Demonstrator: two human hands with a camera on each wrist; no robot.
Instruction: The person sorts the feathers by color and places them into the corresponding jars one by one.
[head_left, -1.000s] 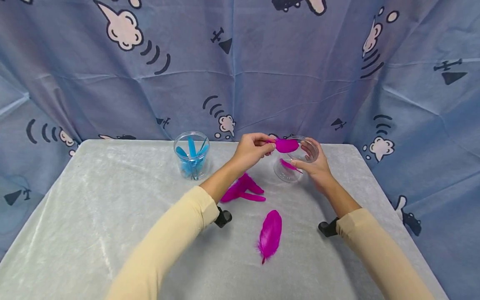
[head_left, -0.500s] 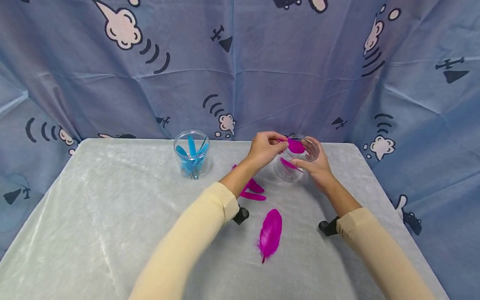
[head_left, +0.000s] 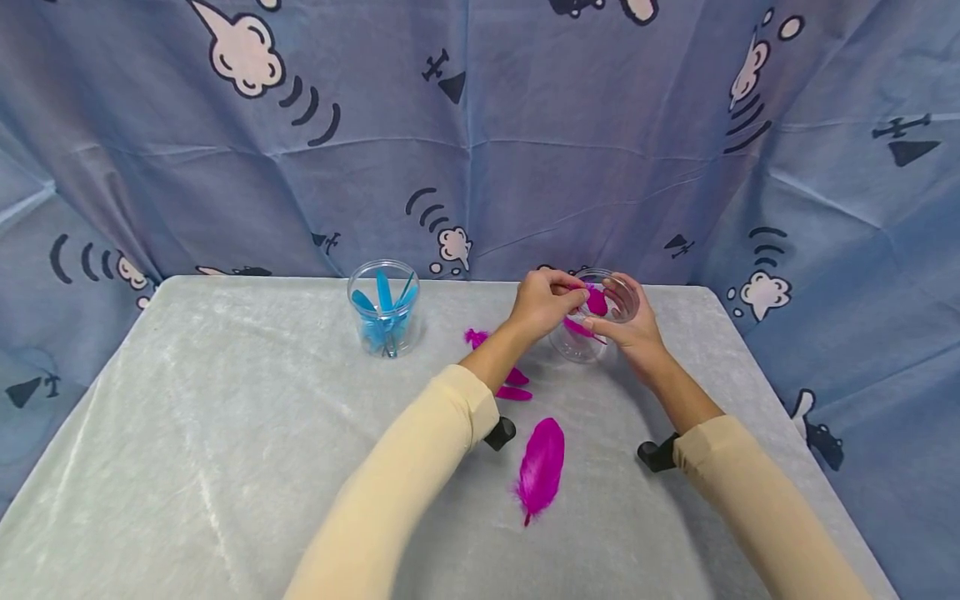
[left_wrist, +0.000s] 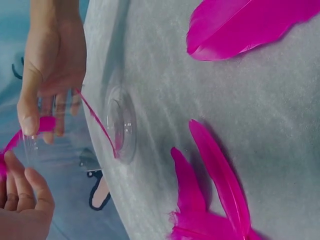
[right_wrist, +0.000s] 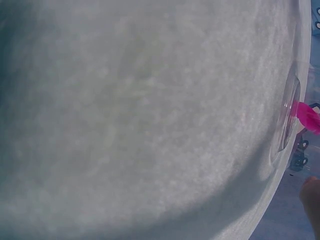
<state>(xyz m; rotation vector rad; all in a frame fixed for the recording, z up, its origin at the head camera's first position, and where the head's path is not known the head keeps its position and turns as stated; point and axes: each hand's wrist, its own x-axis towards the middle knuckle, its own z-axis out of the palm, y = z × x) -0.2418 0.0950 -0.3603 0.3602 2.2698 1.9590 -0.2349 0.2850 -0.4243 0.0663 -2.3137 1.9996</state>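
A clear plastic cup [head_left: 576,353] stands at the back right of the table. My right hand [head_left: 636,325] grips it near the rim, thumb on the near side and fingers on the far side. My left hand [head_left: 543,304] pinches a magenta feather [head_left: 597,301] at the cup's mouth, the vane pointing into the cup. Another magenta feather [left_wrist: 97,122] leans inside, its thin edge showing in the left wrist view. Several magenta feathers [head_left: 516,385] lie partly hidden under the left forearm. In the right wrist view, only a fingertip [right_wrist: 311,197] shows beside the cup.
A second clear cup [head_left: 384,312] holding blue feathers stands at the back left. One magenta feather [head_left: 542,467] lies alone near the middle front. A pale cloth [head_left: 225,433] covers the table, and a blue patterned curtain [head_left: 562,133] hangs behind it.
My left hand has moved right to the cup with the pinched feather, which now dips into the mouth. The left forearm has come across the feather pile. My right hand and the cup stay put.
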